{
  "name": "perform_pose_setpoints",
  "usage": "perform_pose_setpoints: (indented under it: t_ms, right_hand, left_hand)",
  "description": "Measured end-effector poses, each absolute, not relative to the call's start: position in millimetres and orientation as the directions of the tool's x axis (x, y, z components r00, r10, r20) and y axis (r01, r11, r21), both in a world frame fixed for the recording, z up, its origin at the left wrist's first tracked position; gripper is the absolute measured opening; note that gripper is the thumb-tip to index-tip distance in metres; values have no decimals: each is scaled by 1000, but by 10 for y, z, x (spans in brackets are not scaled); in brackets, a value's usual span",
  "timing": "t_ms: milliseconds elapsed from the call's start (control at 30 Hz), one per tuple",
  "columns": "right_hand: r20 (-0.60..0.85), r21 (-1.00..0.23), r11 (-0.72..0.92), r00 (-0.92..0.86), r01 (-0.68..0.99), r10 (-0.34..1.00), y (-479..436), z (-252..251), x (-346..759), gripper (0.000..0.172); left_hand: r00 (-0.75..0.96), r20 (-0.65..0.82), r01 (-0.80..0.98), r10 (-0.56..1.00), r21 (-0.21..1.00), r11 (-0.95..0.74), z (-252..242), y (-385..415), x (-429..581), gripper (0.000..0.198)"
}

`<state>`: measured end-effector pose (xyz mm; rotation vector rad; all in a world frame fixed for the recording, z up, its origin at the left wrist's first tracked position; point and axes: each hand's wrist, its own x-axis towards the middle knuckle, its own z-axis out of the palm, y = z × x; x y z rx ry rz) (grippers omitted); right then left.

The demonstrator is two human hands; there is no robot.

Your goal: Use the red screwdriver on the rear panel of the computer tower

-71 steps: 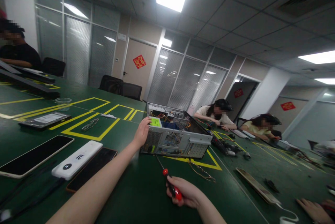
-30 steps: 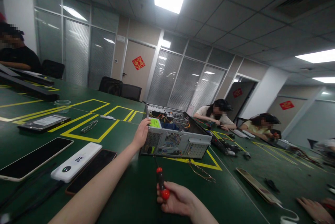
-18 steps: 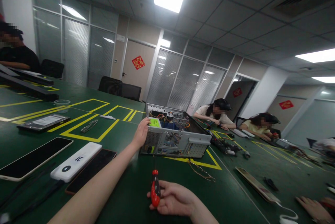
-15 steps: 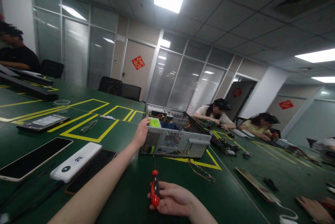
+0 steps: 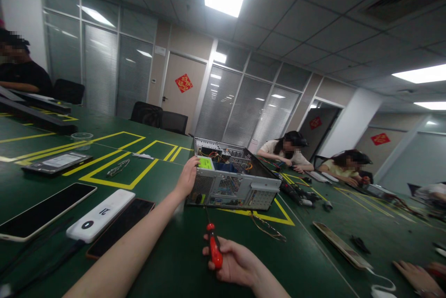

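Note:
An open desktop computer case (image 5: 237, 190) lies on the green table, its rear panel toward me and loose wires showing inside. My left hand (image 5: 189, 178) grips its left rear corner, beside a bright yellow-green label (image 5: 205, 163). Lower down, my right hand (image 5: 233, 258) holds a screwdriver (image 5: 215, 248) by its red and black handle. The thin shaft points up at the bottom edge of the rear panel; whether the tip touches anything is too small to tell.
To the left lie a hard drive (image 5: 57, 162), a white power bank (image 5: 101, 214) and two phones, one a white-edged phone (image 5: 49, 210). Eyeglasses (image 5: 268, 227) sit just right of the case. Farther right are another phone (image 5: 341, 244) and a co-worker's hand (image 5: 418, 279).
The screwdriver's handle has swung slightly right and up with my right hand, so its shaft leans more to the left. My left hand and the case have stayed put.

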<state>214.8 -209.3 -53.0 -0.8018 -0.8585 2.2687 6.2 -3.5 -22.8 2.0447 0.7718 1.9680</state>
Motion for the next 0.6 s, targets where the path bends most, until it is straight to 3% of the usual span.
perform_pose_setpoints:
  t_ms: [200, 367, 600]
  right_hand:
    - [-310, -782, -560, -609, -272, 730, -2124, -535, 2076, 69]
    - [-346, -768, -581, -589, -270, 730, -2089, -617, 2159, 56]
    - [-351, -855, -515, -662, -62, 662, -2091, -723, 1985, 54]
  left_hand:
    - [-20, 864, 230, 503, 494, -839, -225, -36, 61, 45]
    - [-19, 864, 227, 503, 493, -840, -216, -45, 64, 48]
    - [-25, 870, 231, 492, 484, -844, -220, -40, 64, 47]
